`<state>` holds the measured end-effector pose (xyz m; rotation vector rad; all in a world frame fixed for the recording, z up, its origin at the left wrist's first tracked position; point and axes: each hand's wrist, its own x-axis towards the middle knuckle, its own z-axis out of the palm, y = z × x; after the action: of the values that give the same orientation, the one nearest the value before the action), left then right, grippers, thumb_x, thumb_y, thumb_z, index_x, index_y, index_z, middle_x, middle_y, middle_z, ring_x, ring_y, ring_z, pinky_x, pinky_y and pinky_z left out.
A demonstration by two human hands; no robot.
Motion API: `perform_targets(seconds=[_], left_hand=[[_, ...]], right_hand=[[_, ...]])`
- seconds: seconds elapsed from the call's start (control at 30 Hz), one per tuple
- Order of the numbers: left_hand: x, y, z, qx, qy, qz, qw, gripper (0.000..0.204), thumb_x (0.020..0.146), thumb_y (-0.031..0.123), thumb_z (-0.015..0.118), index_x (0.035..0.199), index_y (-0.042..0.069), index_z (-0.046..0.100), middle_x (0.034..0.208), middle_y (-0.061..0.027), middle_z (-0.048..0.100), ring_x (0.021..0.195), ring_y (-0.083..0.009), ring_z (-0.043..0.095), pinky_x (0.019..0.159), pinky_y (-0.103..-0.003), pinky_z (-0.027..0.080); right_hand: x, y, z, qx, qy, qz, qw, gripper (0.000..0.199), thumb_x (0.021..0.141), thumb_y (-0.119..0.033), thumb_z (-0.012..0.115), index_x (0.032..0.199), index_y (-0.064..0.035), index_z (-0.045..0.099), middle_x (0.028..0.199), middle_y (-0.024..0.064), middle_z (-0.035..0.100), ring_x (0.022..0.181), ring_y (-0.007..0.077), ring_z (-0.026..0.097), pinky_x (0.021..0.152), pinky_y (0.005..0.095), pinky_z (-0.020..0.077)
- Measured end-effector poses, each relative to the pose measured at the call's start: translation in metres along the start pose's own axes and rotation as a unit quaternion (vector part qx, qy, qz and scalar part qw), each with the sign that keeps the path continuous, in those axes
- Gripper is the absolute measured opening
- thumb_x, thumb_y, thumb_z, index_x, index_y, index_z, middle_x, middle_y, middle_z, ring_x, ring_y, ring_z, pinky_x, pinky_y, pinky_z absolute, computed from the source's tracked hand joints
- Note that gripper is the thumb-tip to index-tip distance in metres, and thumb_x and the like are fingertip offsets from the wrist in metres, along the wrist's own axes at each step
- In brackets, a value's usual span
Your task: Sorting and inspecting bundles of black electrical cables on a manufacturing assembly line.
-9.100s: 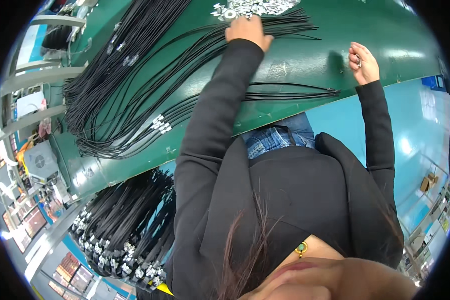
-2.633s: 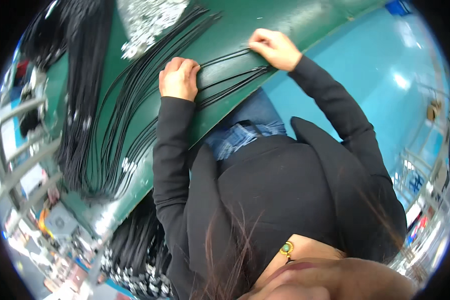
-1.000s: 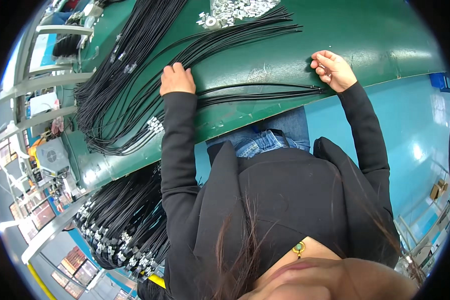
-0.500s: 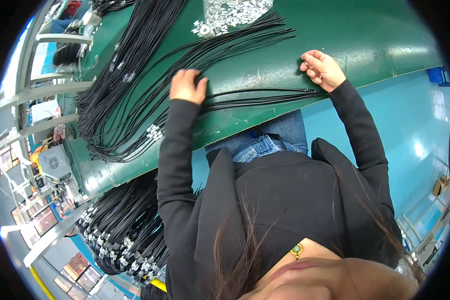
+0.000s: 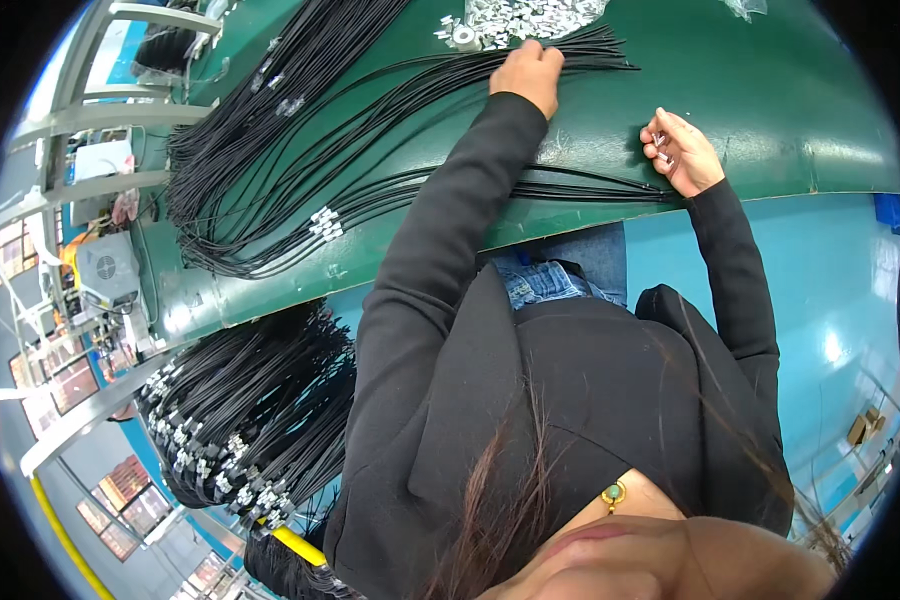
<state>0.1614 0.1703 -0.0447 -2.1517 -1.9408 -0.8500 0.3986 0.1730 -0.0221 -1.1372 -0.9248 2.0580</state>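
My left hand [image 5: 530, 78] reaches across the table, its fingers curled over the upper bundle of black cables [image 5: 440, 76] near their free ends; exactly how many it grips is hidden. My right hand [image 5: 682, 152] is half closed, palm up, around a few small white-and-silver connector pieces [image 5: 665, 156]. Just below that hand lie the ends of a second group of black cables [image 5: 580, 193], along the table's near edge. White connectors [image 5: 325, 224] sit clustered on the cables to the left.
The green table [image 5: 770, 110] carries a clear bag of small white parts [image 5: 535, 20], with a white roll [image 5: 464, 37] beside it. A thick cable bundle [image 5: 300, 75] lies at the far left. More cables with connectors [image 5: 240, 440] hang below the table, near a yellow bar [image 5: 298, 545].
My left hand has moved right and farther away, from the middle of the cables toward the ends of the upper bundle. My view has shifted slightly; the right hand keeps its small pieces.
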Motion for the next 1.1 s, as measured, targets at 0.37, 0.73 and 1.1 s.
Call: perform_targets(seconds=[0.37,0.73,1.1], left_hand=[[-0.010,0.040,-0.014,-0.194,-0.139,0.060,0.969,0.012,0.079,0.018,0.062,0.087,0.010,0.064,0.077,-0.0101,0.059,0.072,-0.0304,0.060,0.063,-0.038,0.049],[-0.005,0.060,-0.006,-0.165,-0.040,0.033,0.985,0.007,0.078,0.016,0.064,0.082,0.011,0.063,0.073,-0.0106,0.057,0.067,-0.0295,0.059,0.060,-0.038,0.048],[-0.008,0.069,-0.019,-0.268,-0.044,0.034,0.962,0.010,0.076,0.010,0.068,0.087,0.010,0.069,0.069,-0.0062,0.055,0.057,-0.0167,0.055,0.053,-0.027,0.044]], right_hand=[[0.004,0.000,-0.009,0.049,-0.054,0.016,0.997,0.029,0.091,-0.032,0.054,0.097,-0.0029,0.055,0.070,-0.0032,0.044,0.053,0.0030,0.038,0.041,0.0163,0.0291],[0.001,0.011,-0.032,0.132,0.017,-0.056,0.990,0.019,0.088,-0.015,0.060,0.101,-0.0028,0.054,0.084,0.0055,0.058,0.066,0.0086,0.053,0.048,0.0179,0.0417],[0.000,0.009,-0.020,0.156,0.055,-0.061,0.984,0.018,0.088,-0.013,0.059,0.102,-0.0040,0.053,0.085,0.0069,0.060,0.065,0.0082,0.054,0.045,0.0157,0.0401]])
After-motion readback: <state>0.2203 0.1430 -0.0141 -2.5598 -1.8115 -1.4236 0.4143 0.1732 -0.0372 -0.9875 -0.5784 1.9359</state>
